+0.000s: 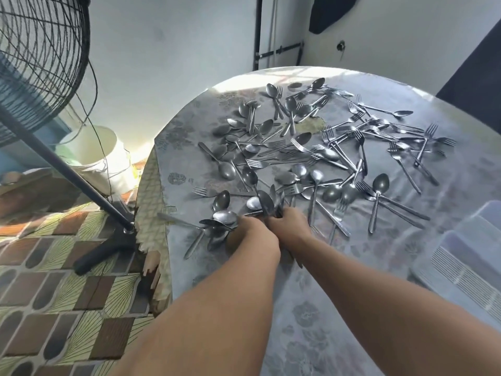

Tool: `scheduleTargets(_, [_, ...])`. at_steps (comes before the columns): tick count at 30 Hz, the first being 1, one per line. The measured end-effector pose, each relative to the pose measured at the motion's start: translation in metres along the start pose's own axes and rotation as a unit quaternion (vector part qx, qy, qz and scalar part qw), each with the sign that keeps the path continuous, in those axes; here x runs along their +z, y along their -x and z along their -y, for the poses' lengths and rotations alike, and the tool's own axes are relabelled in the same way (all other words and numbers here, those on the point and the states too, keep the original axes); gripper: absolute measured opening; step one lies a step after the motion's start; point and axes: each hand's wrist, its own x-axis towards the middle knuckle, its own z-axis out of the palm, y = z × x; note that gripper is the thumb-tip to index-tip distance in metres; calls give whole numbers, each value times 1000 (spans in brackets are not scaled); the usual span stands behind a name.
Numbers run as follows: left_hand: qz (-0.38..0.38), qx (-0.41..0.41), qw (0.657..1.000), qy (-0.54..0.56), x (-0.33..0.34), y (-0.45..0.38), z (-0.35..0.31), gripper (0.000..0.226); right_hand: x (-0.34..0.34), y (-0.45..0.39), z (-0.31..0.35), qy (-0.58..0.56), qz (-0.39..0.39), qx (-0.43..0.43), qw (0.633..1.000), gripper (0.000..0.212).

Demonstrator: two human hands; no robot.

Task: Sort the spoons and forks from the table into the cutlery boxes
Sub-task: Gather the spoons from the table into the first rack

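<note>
Left hand (250, 230) curled round bunch of spoons (225, 217), bowls fanning left, near bench (311, 308) left edge. Right hand (288, 222) touching left, grip closed on cutlery handles (267, 203), kind unclear. Loose spoons and forks (325, 147) scattered across bench beyond hands. Cutlery boxes (461, 256) at right edge, well apart. Fan (40, 63) on floor left.

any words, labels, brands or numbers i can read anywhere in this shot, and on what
None can be read.
Spoons and forks: any handle stamps are too small to tell.
Cutlery boxes: no label shows.
Tablecloth: flower pattern only.
Fan and bucket: no print shows.
</note>
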Motion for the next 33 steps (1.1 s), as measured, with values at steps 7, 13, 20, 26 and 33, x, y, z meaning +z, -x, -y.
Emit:
scheduleTargets(7, [-114, 98, 985, 90, 0, 8, 5, 44, -26, 12, -13, -90, -5, -25, 996, 32])
scheduleTargets(13, [-111, 210, 971, 22, 5, 44, 18, 34, -65, 31, -31, -201, -27, -9, 979, 25])
scheduleTargets(20, [-22, 276, 959, -50, 41, 101, 50, 37, -125, 53, -68, -322, 41, -1, 946, 22])
scheduleTargets(26, [9, 240, 969, -54, 105, 169, 100, 64, -197, 61, -128, -344, 100, -15, 933, 19])
scheduleTargets(33, [15, 201, 979, 4, 172, 222, 171, 55, -292, 69, -210, -308, 115, -26, 944, 16])
